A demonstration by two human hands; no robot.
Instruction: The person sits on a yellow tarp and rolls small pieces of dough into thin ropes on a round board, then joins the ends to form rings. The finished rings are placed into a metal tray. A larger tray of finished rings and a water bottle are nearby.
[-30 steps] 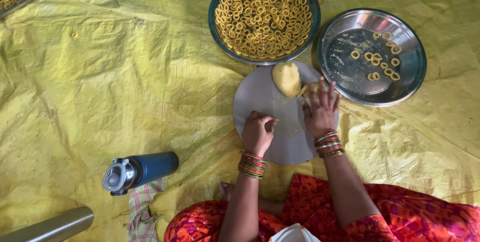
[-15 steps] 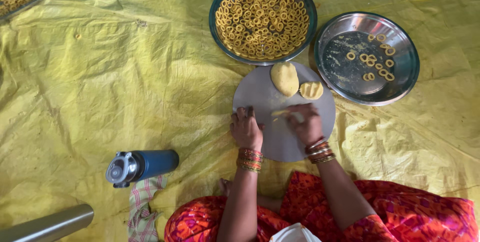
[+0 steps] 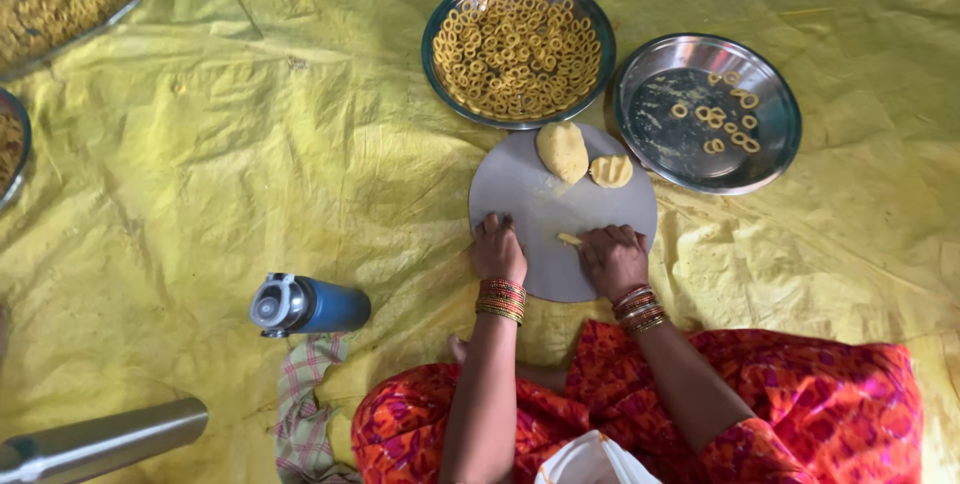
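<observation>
A round grey board (image 3: 530,189) lies on the yellow sheet in front of me. At its far edge sit a large lump of yellow dough (image 3: 562,151) and a smaller flattened piece (image 3: 610,171). My left hand (image 3: 498,249) rests flat on the board's near left edge, holding nothing. My right hand (image 3: 612,258) presses down on a thin strip of dough (image 3: 570,239) whose end shows by the fingers. Beyond the board stands a steel plate full of dough rings (image 3: 518,47); to its right, a steel plate with several rings (image 3: 706,112).
A blue bottle (image 3: 310,306) lies on its side to my left beside a checked cloth (image 3: 300,404). A steel cylinder (image 3: 100,441) lies at the bottom left. A tray of rings (image 3: 62,2) sits at the top left, and another plate edge (image 3: 10,156) at the far left.
My right hand has come back from the dough lump at the far edge to the near part of the board with a small strip of dough. My left hand shifted slightly left.
</observation>
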